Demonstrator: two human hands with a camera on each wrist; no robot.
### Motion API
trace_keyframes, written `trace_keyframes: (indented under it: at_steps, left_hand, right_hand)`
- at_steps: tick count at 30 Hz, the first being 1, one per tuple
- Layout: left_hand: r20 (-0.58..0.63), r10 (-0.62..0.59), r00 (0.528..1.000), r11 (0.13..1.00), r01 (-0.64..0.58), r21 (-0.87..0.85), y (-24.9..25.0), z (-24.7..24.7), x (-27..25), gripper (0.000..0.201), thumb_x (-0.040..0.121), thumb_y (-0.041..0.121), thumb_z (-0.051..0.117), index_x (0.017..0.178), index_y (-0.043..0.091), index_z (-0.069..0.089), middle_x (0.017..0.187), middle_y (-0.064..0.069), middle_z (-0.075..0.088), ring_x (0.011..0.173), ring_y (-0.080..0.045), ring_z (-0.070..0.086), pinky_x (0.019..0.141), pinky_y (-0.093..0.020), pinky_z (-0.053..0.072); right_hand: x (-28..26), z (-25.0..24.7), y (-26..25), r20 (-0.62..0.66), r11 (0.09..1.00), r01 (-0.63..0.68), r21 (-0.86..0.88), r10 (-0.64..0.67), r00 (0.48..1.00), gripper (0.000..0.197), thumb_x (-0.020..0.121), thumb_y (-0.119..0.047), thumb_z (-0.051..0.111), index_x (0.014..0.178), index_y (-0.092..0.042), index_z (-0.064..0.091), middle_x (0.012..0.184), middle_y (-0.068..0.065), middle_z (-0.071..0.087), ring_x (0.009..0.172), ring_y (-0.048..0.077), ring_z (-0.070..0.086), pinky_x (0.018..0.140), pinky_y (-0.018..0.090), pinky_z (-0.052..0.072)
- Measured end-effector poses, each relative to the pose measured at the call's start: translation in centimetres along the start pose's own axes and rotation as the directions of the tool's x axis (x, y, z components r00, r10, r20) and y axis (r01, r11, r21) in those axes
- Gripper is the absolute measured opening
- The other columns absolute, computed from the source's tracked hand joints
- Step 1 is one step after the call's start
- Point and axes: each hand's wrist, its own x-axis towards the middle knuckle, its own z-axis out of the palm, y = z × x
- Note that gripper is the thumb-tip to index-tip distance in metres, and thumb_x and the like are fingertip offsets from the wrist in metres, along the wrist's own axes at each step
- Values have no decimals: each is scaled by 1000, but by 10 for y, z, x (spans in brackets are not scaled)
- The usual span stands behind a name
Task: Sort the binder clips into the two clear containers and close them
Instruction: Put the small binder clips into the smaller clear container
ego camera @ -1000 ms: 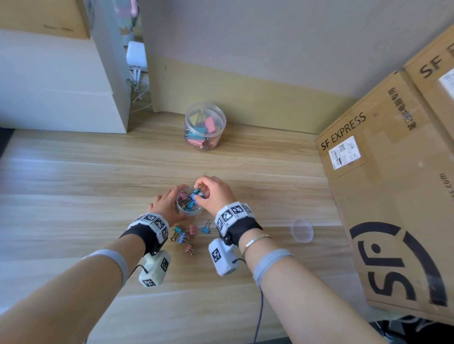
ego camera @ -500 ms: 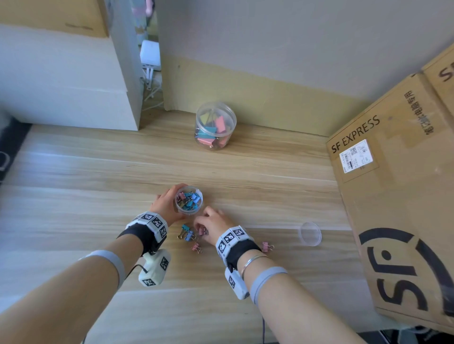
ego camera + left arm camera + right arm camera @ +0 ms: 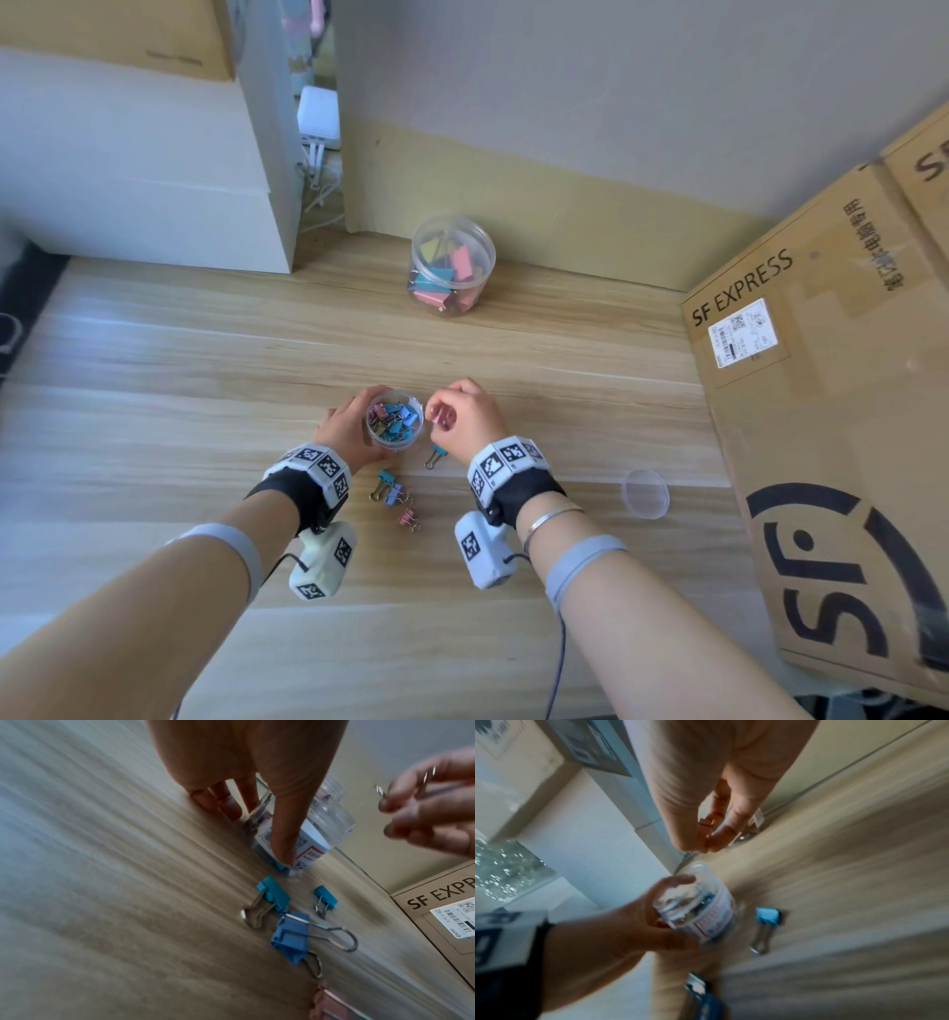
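My left hand (image 3: 354,426) grips the small clear container (image 3: 394,420), which stands open on the wooden table and holds several small clips. My right hand (image 3: 452,419) hovers just right of its rim and pinches a small pink binder clip (image 3: 439,414) between thumb and fingertips (image 3: 707,839). On the table near my wrists lie loose clips: a teal clip (image 3: 435,455), a teal and blue pair (image 3: 388,488) and a pink clip (image 3: 408,519). In the left wrist view my thumb (image 3: 282,833) presses the container's label, with the teal clip (image 3: 272,895) and blue clip (image 3: 290,937) below it.
A larger clear container (image 3: 452,264) with big pastel clips, lid on, stands at the back by the wall. A loose clear lid (image 3: 645,493) lies right of my right wrist. A large SF Express cardboard box (image 3: 821,437) fills the right side. White boxes (image 3: 138,169) stand back left.
My right hand went down to the loose clips by the container, picked up a pink one and has come back up beside the container's rim. The left hand kept its hold.
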Motion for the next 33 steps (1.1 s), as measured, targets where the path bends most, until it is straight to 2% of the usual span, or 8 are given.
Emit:
trace_keyframes:
  at_steps: [5, 9, 13, 18, 23, 26, 30, 33]
  left_hand:
    - [0, 14, 1000, 1000, -14, 1, -5, 1, 1, 87, 59, 27, 82, 131, 33, 34, 130, 0, 56, 117, -29, 51, 103, -43, 35]
    - [-21, -10, 1000, 1000, 9, -13, -12, -1, -2, 89, 59, 26, 83, 133, 32, 34, 131, 0, 55, 118, -31, 49, 104, -43, 35]
    - [-16, -1, 1000, 1000, 0, -16, -16, -2, -2, 90, 58, 26, 83, 133, 32, 34, 132, 0, 55, 119, -29, 50, 105, -42, 32]
    - [-20, -3, 1000, 1000, 2, -17, -18, -3, -6, 89, 60, 25, 83, 134, 31, 34, 133, -2, 54, 120, -30, 48, 105, -42, 32]
    - [-25, -13, 1000, 1000, 13, -6, -15, -4, -6, 88, 61, 22, 82, 135, 31, 34, 134, -2, 53, 120, -31, 45, 103, -41, 34]
    - [-19, -19, 1000, 1000, 19, 1, -15, -5, -8, 88, 61, 21, 82, 134, 32, 34, 135, -2, 52, 121, -31, 44, 103, -42, 35]
    - [-29, -22, 999, 1000, 21, -11, -23, -10, -8, 88, 60, 24, 83, 133, 34, 34, 134, -1, 53, 119, -30, 47, 103, -43, 35]
    - [-43, -13, 999, 1000, 12, -12, -24, -13, -9, 88, 60, 24, 83, 134, 29, 35, 133, -3, 54, 118, -31, 48, 104, -41, 34]
  right_hand:
    - [9, 1, -16, 38, 1000, 25, 9, -25, 999, 25, 77, -8, 67, 100, -15, 61, 103, 5, 61, 70, 15, 56, 71, 28, 50]
    - [0, 10, 10, 111, 979, -145, -144, 162, 981, 22, 87, -10, 56, 109, -11, 56, 117, 7, 57, 94, 20, 57, 82, 28, 45]
    - [-15, 32, 28, 267, 970, -118, -213, 174, 948, 36, 83, -1, 60, 117, -11, 58, 123, 11, 50, 110, 28, 53, 92, 30, 42]
    - [-14, 26, 31, 206, 954, -143, -265, 200, 958, 16, 83, -10, 60, 100, -10, 62, 99, 6, 58, 90, 23, 56, 73, 24, 38]
    - [1, 6, -3, 23, 998, -59, -35, 60, 998, 17, 83, -13, 62, 100, -10, 62, 85, -4, 53, 73, 13, 50, 69, 23, 42]
    - [6, 6, -21, 80, 1000, 1, 5, -1, 997, 21, 83, -17, 65, 103, -13, 59, 84, -5, 55, 69, 13, 53, 68, 26, 45]
    - [-6, 18, -16, 196, 999, 27, -41, -19, 980, 6, 85, -17, 63, 87, -12, 65, 77, 1, 63, 69, 13, 54, 71, 27, 50]
    - [-19, 32, -11, 383, 990, 69, -120, -18, 924, 23, 80, -23, 70, 101, -15, 67, 103, 4, 66, 81, 11, 53, 79, 26, 47]
